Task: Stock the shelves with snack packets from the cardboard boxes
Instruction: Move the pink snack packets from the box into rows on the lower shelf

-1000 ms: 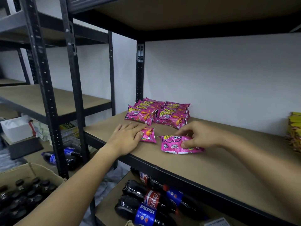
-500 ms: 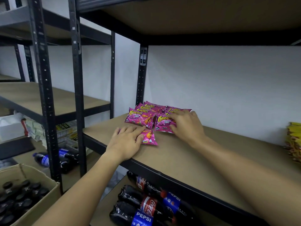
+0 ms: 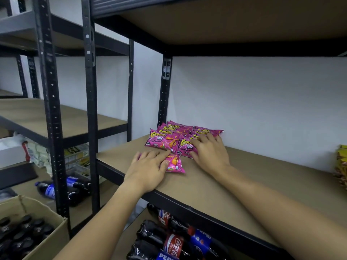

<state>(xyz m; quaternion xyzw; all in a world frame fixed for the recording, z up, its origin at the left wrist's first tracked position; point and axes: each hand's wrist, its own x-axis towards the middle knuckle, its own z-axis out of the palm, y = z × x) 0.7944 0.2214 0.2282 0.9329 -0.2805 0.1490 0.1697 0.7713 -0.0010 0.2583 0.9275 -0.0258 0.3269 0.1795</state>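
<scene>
Several pink snack packets (image 3: 165, 139) lie in overlapping rows at the back left of the brown shelf (image 3: 225, 184). One more pink packet (image 3: 175, 163) lies apart, nearer the front edge. My left hand (image 3: 150, 169) rests flat on the shelf, its fingertips touching that loose packet. My right hand (image 3: 208, 152) lies palm down with straight fingers on the front right packet of the pile, pressing it against the others.
Yellow snack packets (image 3: 341, 166) are stacked at the shelf's right end. Cola bottles (image 3: 174, 241) lie on the shelf below. A cardboard box of dark bottles (image 3: 22, 235) stands at lower left. Black uprights (image 3: 90, 109) frame the bay; another rack stands left.
My right hand slid the packet it held back against the pile and now presses on it. My left hand stayed on the loose front packet.
</scene>
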